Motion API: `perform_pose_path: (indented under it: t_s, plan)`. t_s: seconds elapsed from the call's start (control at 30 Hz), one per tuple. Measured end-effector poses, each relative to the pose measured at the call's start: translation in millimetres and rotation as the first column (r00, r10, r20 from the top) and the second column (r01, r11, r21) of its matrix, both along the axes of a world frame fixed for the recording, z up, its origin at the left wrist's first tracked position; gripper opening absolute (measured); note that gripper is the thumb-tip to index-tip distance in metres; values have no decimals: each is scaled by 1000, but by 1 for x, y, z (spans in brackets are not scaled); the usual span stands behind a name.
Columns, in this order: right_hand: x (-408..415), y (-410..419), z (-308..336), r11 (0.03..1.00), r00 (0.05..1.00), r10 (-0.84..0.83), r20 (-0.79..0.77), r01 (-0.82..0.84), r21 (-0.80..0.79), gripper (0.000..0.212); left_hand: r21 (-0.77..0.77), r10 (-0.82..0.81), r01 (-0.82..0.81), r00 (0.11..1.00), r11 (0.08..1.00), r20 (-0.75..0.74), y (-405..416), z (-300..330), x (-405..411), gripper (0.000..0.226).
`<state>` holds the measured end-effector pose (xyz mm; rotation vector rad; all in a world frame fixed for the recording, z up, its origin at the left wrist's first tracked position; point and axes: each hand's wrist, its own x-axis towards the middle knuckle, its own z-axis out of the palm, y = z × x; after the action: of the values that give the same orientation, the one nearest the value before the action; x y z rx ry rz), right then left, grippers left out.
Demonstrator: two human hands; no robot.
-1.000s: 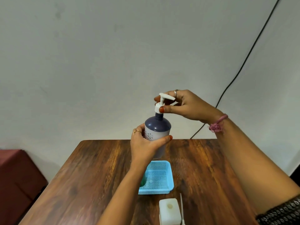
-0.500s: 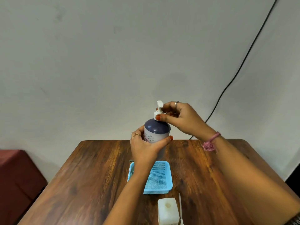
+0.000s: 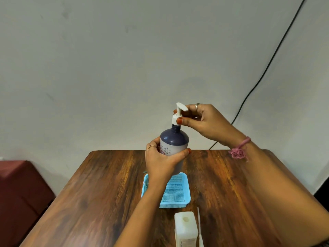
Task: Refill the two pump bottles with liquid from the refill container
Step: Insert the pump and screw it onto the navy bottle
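- The white pump head [image 3: 178, 114] now stands higher than half a second ago: the threaded neck shows bare under the collar, where before the collar sat down on the dark shoulder.
- The right hand [image 3: 204, 120] pinches the collar between thumb and fingers; the left hand [image 3: 160, 161] is wrapped round the body of the dark pump bottle [image 3: 173, 141] and holds it up, above the blue basket [image 3: 175, 191].
- I judge the pump is being unscrewed or lifted out, so this bottle can soon be opened for filling.
- A white bottle [image 3: 186, 227] stands on the wooden table [image 3: 99, 193] near the front edge, already open, a thin white tube just beside it.
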<state>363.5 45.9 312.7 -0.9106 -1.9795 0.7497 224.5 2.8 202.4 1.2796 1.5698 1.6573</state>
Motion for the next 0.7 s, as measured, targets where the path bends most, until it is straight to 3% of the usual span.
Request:
perform_pose_path:
  t_s: [0.7]
  plan:
    - [-5,-5,-12,999,999,-35,4,35,-8,34,23,10,-11,1000,1000,12,3,1,-2,91]
